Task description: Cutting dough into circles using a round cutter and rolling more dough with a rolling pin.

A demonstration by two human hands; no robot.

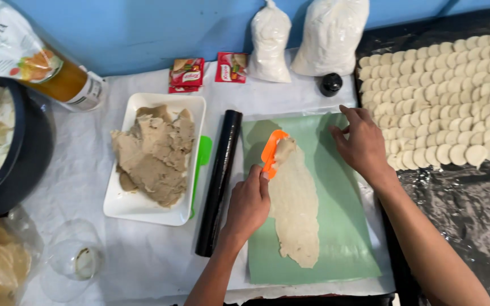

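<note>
My left hand point(249, 202) grips an orange scraper point(271, 152) on the long, pale, seemingly thin dough strip point(294, 207); my right hand point(362, 144) lies spread on the green mat point(341, 215).

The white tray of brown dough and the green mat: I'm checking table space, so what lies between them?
In the head view, a black rolling pin lies lengthwise between the white tray and the green mat, with a green spatula at the tray's edge.

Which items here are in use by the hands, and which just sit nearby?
In use: left hand, orange scraper, rolled dough sheet, green mat, right hand.

Nearby: black rolling pin, white tray, round dough discs, two white bags.
</note>
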